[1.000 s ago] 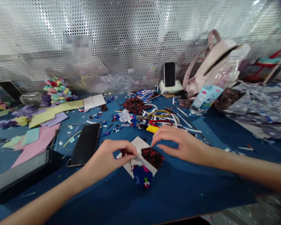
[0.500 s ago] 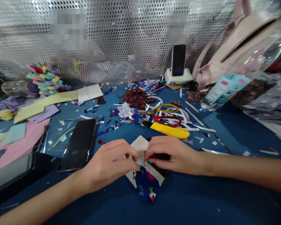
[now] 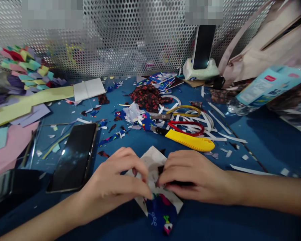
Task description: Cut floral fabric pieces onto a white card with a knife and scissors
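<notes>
Pinching white card [image 3: 152,160] | both hands | long axis running away, blue end [image 3: 161,214] nearest

White paper piece [image 3: 152,160]: small, roughly diamond-set, one corner pointing toward the far edge of the blue bench [image 3: 240,221], lying flat near the near edge, about midway between its left and right edges; middle hidden under fingers. Blue patterned fabric scrap [image 3: 161,214]: dark blue with pink and white motifs, touching the paper's near corner, lying flat, pointing toward the near edge.
</notes>
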A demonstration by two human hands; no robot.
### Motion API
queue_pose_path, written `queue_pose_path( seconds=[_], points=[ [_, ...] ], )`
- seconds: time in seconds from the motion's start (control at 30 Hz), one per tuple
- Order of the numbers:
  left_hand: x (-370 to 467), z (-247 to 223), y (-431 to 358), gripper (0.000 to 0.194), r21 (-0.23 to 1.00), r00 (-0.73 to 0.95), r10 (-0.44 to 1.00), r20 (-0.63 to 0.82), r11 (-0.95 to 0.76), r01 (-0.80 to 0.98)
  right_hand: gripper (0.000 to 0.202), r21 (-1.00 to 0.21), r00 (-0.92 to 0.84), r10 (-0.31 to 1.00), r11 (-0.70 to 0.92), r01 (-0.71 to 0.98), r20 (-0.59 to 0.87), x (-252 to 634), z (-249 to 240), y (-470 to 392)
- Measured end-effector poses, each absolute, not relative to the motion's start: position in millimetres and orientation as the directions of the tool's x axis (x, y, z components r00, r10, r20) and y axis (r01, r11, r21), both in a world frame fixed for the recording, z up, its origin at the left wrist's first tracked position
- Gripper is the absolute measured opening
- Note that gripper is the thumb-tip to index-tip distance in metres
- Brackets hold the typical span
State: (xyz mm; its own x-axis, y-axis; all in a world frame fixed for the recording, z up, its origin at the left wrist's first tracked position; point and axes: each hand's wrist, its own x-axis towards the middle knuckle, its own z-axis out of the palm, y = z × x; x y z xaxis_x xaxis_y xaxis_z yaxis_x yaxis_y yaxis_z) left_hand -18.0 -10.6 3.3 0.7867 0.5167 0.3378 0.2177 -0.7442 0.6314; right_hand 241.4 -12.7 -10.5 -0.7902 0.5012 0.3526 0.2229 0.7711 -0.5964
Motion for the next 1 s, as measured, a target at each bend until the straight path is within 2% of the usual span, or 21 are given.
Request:
queue_pose_path(
  seconds=[0.13,0.4,0.63,0.73,0.83,1.0],
  points=[
    [-14.8,-0.6,-13.6,0.017,0.695,0.776,0.543,0.321,-0.692,0.197,0.012,-0.616,-0.785,0.528,0.747,0.248,0.324,241.2,-11.1,-12.4],
    [-11.2,-1.0,-12.8,0.021,0.562,0.766,0.577,0.284,-0.747,0.355,0.011,-0.623,-0.774,0.545,0.738,0.259,0.322,242.4,-14.3,-12.0],
    [-9.9,1.1,-13.2,0.025,0.647,0.726,0.596,0.343,-0.71,0.277,0.013,-0.573,-0.778,0.508,0.784,0.24,0.369,240.6,-15.2,-11.2],
    [-8.0,-0.5,-13.0,0.027,0.665,0.722,0.613,0.321,-0.689,0.289,0.01,-0.623,-0.769,0.547,0.738,0.258,0.33,241.1,-12.8,-12.2],
    [-7.5,-2.1,-11.9,0.022,0.672,0.724,0.625,0.292,-0.673,0.309,0.017,-0.69,-0.752,0.605,0.662,0.293,0.262,242.3,-9.7,-13.7],
    [-12.3,-1.1,-6.7,0.028,0.619,0.76,0.601,0.247,-0.702,0.354,0.017,-0.697,-0.747,0.614,0.652,0.297,0.256,242.5,-7.9,-14.6]
  ],
)
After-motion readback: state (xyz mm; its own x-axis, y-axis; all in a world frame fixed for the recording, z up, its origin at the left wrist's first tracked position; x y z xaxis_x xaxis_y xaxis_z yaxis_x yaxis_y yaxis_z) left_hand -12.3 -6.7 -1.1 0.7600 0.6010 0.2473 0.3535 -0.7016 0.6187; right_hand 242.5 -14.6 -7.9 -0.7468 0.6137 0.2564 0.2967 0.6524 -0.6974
